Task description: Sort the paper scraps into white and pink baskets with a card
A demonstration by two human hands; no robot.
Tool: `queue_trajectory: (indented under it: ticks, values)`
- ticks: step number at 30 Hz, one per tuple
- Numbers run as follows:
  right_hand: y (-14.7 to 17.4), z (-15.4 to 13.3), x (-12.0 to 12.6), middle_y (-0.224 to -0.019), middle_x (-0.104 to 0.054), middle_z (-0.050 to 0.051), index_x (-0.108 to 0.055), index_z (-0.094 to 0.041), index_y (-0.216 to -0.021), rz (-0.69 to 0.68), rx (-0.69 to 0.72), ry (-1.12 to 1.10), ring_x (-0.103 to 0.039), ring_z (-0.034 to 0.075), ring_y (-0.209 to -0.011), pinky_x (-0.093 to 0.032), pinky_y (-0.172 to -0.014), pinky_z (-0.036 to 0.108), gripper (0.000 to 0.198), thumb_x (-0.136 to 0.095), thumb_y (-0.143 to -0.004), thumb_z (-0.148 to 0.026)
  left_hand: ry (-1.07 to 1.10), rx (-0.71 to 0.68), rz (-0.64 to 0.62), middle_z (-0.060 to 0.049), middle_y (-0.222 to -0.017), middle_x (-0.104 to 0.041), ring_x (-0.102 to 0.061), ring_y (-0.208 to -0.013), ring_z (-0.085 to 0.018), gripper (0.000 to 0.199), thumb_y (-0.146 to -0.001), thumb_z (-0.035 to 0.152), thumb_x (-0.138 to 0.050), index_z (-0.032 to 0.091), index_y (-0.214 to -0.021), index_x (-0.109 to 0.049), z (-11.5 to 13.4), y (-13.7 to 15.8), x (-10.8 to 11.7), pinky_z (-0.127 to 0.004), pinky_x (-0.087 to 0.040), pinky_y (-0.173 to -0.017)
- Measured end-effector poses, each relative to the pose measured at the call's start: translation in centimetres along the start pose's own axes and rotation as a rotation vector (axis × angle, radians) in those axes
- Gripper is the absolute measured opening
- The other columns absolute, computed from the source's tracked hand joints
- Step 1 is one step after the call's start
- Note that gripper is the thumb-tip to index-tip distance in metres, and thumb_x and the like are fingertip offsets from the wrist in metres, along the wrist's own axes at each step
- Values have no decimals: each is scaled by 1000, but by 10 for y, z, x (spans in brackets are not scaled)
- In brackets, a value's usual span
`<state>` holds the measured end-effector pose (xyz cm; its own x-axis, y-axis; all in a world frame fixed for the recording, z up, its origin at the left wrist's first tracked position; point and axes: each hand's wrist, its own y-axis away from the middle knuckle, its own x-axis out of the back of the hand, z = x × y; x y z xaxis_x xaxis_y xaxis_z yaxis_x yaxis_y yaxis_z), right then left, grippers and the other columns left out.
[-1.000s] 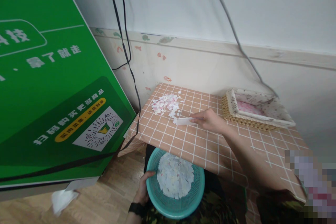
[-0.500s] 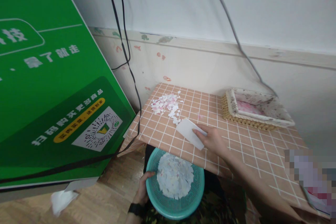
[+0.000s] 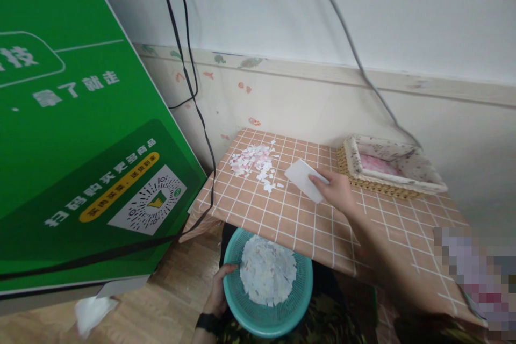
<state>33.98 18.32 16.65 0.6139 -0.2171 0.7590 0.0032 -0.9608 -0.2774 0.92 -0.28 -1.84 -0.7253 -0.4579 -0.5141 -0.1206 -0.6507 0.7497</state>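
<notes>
Pinched in my right hand (image 3: 336,189) is a flat white card (image 3: 305,180), held over the checked tablecloth. Left of the card, small white and pink paper scraps (image 3: 253,160) lie in a loose heap, with a few strays trailing toward me. My left hand (image 3: 220,287) grips the left rim of a round turquoise plastic basket (image 3: 268,325), which rests at my lap below the table edge. Many more paper scraps (image 3: 268,271) fill the middle of the basket.
The table (image 3: 318,234) has a brown checked cloth. A lined wicker basket (image 3: 379,187) with something pink inside stands against the wall. A green printed panel (image 3: 92,134) rises at left, with a black strap (image 3: 207,145) hanging before it. White plastic (image 3: 94,312) lies on the floor.
My right hand has moved the white card up and to the right, away from the paper scraps. The left hand still grips the turquoise basket in the same place.
</notes>
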Motion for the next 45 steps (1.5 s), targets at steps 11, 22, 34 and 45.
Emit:
queue_trajectory:
  ticks: [11,22,34,45]
  values:
    - [-31,-41,-32,-92,-74,5,-69,-22,-108,-202,336,38,-69,20,-72,-48,-64,29,29,-47,-91,-29,14,11,5,-8,-62,-73,-66,-54,-23,19,-67,22,-65,8,-78,-71,0,2,-1,-34,-51,-57]
    - [-57,-47,-40,-102,-72,3,-70,-26,-108,-450,483,-153,-68,19,-85,-49,-75,30,26,-51,-90,-27,-21,-19,19,-10,-68,-75,-68,-61,-25,25,-70,26,-62,8,-84,-72,-3,4,-1,-35,-52,-63]
    - [-67,-32,-27,-89,-73,3,-72,-20,-104,-528,323,-306,-64,16,-71,-49,-61,27,27,-57,-86,-34,-68,-21,59,-9,-63,-74,-65,-55,-23,22,-68,27,-62,10,-77,-73,2,16,-18,-33,-49,-57]
    - [-52,-49,-37,-100,-73,2,-71,-25,-108,-553,412,-333,-66,18,-85,-51,-78,30,26,-56,-87,-31,-2,-9,58,-9,-65,-74,-68,-62,-28,21,-65,23,-65,9,-79,-72,0,31,-21,-39,-52,-62]
